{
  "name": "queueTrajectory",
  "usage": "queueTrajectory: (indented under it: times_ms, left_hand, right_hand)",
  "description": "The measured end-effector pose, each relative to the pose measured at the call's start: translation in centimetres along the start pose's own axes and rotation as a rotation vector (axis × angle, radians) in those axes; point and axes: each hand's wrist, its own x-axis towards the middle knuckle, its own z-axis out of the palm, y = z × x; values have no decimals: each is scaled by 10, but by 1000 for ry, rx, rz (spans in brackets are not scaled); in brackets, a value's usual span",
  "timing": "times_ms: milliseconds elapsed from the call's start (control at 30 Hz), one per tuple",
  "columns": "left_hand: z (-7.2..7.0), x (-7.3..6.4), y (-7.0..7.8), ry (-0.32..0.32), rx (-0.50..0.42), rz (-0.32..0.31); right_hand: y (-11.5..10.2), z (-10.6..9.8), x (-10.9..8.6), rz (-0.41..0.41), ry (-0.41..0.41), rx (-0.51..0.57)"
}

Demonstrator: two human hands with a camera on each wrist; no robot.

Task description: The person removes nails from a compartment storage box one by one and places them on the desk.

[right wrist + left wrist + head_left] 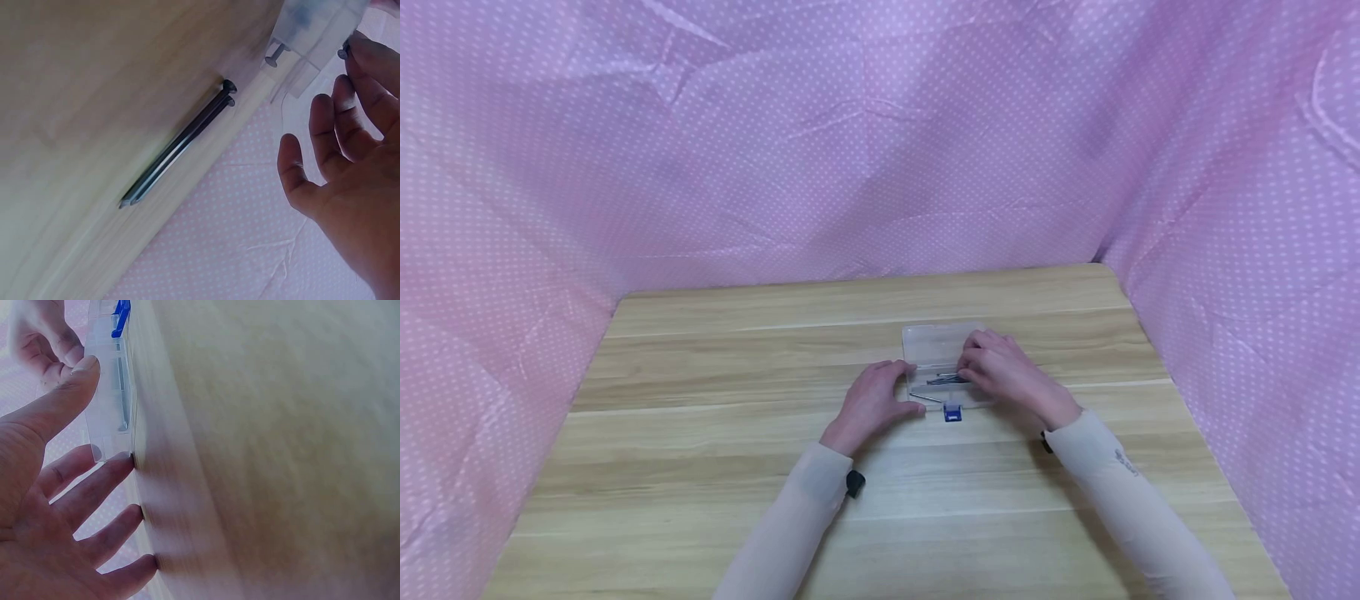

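A clear plastic box [934,343] lies on the table, its lid thrown back and its blue latch [952,413] facing me. Several dark nails [946,380] rest inside, and another nail [927,397] slants in the front left part. My left hand [871,398] holds the box's left end, thumb at the front corner and fingers at the far side. Over the right half of the box, my right hand [1002,368] pinches a nail [343,52] between thumb and forefinger; only its head end shows. Two long nails [178,149] lie side by side on the wood.
The wooden table [715,467] carries the box near its middle right. Pink dotted cloth [850,150] hangs behind it and along both sides. Each wrist has a small dark device by the sleeve cuff. In the head view my right forearm covers the wood right of the box.
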Motion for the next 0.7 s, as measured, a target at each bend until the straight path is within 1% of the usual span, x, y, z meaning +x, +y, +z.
queueTrajectory:
  times_ms: [267,467,700]
  left_hand:
    - [-1,-2,1,0,-8,-6]
    - [-1,-2,1,-3,-6,-9]
    - [0,-1,1,-1,2,2]
  right_hand:
    - [0,-3,-7,-2,18,21]
    - [2,-4,-12,-29,66,20]
    - [5,-7,-18,-39,118,21]
